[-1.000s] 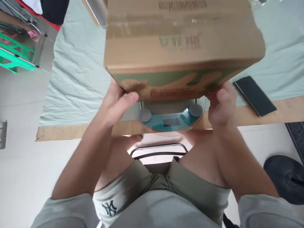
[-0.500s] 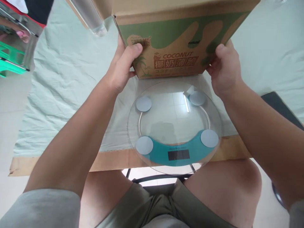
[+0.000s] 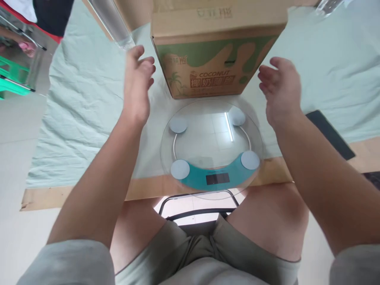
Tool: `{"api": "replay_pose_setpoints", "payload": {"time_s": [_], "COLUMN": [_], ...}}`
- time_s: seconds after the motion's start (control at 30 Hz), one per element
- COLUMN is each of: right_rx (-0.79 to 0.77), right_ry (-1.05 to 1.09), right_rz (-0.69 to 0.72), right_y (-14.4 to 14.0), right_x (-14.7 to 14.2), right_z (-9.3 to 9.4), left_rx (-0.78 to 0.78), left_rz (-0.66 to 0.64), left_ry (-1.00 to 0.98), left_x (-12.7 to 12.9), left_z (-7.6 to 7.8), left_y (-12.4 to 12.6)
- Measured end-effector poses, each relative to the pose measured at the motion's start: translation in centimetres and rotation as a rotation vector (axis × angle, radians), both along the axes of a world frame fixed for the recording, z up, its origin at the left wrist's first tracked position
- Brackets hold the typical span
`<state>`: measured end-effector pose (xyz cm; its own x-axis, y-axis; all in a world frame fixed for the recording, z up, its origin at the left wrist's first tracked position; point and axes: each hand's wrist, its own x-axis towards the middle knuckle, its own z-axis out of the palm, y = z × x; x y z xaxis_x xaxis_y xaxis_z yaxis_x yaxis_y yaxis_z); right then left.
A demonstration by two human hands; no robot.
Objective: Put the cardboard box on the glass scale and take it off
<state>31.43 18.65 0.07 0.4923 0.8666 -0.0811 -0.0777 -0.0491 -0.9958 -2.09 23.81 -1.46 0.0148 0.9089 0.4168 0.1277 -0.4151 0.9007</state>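
A brown cardboard box [image 3: 208, 71] with green print and the word COCONUT stands on the cloth, just behind a round glass scale [image 3: 208, 134]. My left hand [image 3: 137, 83] hovers off the box's left side, apart from it, fingers somewhat curled and holding nothing. Off the box's right side is my right hand [image 3: 280, 87], also free, its fingers apart and slightly bent. The scale has a teal panel with a dark display [image 3: 217, 178] on the side facing me, and its front rim reaches past the table edge.
Pale green cloth [image 3: 80, 103] covers the table, with a brown strip [image 3: 148, 187] along its front edge. A dark flat object [image 3: 331, 132] lies right of the scale. At the back left is a clear plastic-looking piece [image 3: 111, 19]. A green stool [image 3: 13, 75] stands on the floor at left.
Both hands have let go of the box and moved outward from its sides. The box now stands behind the scale. The whole view has shifted slightly.
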Motion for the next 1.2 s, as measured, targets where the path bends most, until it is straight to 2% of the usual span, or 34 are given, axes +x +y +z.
{"api": "replay_pose_setpoints", "payload": {"time_s": [0.03, 0.07, 0.13, 0.2, 0.23, 0.3, 0.4, 0.47, 0.63, 0.83, 1.2], "right_rx": [0.077, 0.200, 0.407, 0.423, 0.394, 0.317, 0.265, 0.263, 0.244, 0.191, 0.184], "right_ry": [0.009, 0.007, -0.005, -0.060, -0.085, -0.133, -0.178, -0.172, -0.219, -0.338, -0.318], "right_rz": [-0.078, -0.122, -0.159, -0.159, -0.169, -0.169, -0.161, -0.177, -0.189, -0.139, -0.148], "right_y": [-1.9, -4.0, -8.4, -12.1, -13.5, -15.2, -15.3, -14.5, -12.3, -12.3, -12.1], "right_x": [-0.1, -0.3, -0.9, -1.6, -1.8, -1.8, -1.0, -0.3, 0.4, 0.6, 0.2], "right_z": [0.7, 1.1, 1.2, 0.3, -0.4, -1.7, -2.8, -3.1, -4.1, -5.6, -5.2], "left_rx": [0.015, 0.094, 0.156, 0.088, 0.019, -0.125, -0.345, -0.415, -0.453, -0.473, -0.462], "left_rz": [0.105, 0.132, 0.044, -0.029, -0.053, -0.013, 0.082, 0.099, 0.136, 0.118, 0.078], "left_ry": [-0.118, -0.162, -0.148, -0.117, -0.108, -0.089, -0.027, 0.015, 0.098, 0.163, 0.193], "left_x": [-0.1, -0.2, -0.3, -0.7, -0.9, -1.6, -2.4, -2.5, -1.7, -1.3, -1.5], "left_z": [1.1, 2.1, 3.2, 2.9, 2.3, 0.4, -2.0, -2.5, -1.5, -0.9, -1.0], "left_y": [-2.4, -4.9, -10.1, -14.1, -15.4, -17.0, -17.3, -17.2, -17.3, -17.5, -17.5]}}
